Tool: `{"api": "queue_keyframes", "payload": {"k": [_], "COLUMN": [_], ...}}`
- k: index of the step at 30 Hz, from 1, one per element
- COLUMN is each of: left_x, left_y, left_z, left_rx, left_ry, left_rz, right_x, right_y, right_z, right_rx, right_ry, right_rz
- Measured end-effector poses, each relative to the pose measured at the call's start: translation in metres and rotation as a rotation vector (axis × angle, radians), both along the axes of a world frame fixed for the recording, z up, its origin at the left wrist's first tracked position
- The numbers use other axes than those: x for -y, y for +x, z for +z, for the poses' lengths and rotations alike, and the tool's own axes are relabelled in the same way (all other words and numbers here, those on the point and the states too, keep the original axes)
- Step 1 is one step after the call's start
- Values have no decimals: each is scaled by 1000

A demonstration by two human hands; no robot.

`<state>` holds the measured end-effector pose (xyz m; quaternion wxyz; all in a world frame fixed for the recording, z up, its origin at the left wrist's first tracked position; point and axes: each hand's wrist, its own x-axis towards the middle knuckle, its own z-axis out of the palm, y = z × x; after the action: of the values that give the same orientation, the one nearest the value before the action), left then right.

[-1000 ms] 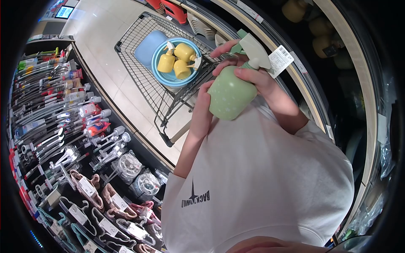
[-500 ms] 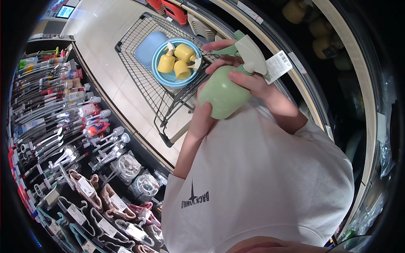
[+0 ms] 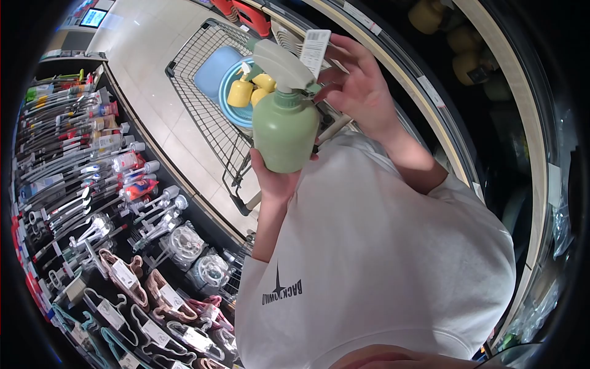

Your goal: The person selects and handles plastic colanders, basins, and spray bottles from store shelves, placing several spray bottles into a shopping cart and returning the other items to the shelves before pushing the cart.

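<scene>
A pale green spray bottle point(image 3: 286, 136) with a whitish spray head point(image 3: 279, 66) stands nearly upright in front of my chest. My left hand point(image 3: 275, 179) cups it from below, closed around its base. On the right, my right hand point(image 3: 364, 92) is open beside the spray head, fingers curved and apart; whether its fingertips touch the head is unclear. A white barcode tag point(image 3: 315, 52) sticks up between the spray head and those fingers. Behind the bottle, yellow spray bottles point(image 3: 240, 93) lie in a blue basin point(image 3: 226, 115), partly hidden.
The wire shopping cart point(image 3: 195, 98) ahead carries the basin and a blue flat-topped item point(image 3: 216, 69). Racks of brushes and hangers point(image 3: 157, 332) line the left. Shelves point(image 3: 424, 83) with more yellow bottles point(image 3: 427, 17) curve along the right.
The bottle has turned from tilted to nearly upright and shifted left. My right hand has come off its neck and opened; my left hand has moved under its base.
</scene>
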<state>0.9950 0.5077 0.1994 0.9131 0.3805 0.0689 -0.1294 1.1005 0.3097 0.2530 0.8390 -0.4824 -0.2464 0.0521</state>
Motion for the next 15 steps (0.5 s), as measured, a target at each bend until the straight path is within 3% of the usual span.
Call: {"api": "queue_keyframes", "payload": {"k": [7,9,15], "left_x": [1,0,-2], "left_y": [-6,-7,-11], "left_z": [2,1,-2], "left_rx": [33,-1,-141], "left_ry": [-45,-8,-158], "left_rz": [-105,-74,96], "right_x": [-6,-6,-2], "right_y": [3,6,-5], "right_z": [-1,-9,-10], "right_rx": [-69,4,-142], "right_ry": [-7,-74,-187], "right_rz": [-113,-63,37]}}
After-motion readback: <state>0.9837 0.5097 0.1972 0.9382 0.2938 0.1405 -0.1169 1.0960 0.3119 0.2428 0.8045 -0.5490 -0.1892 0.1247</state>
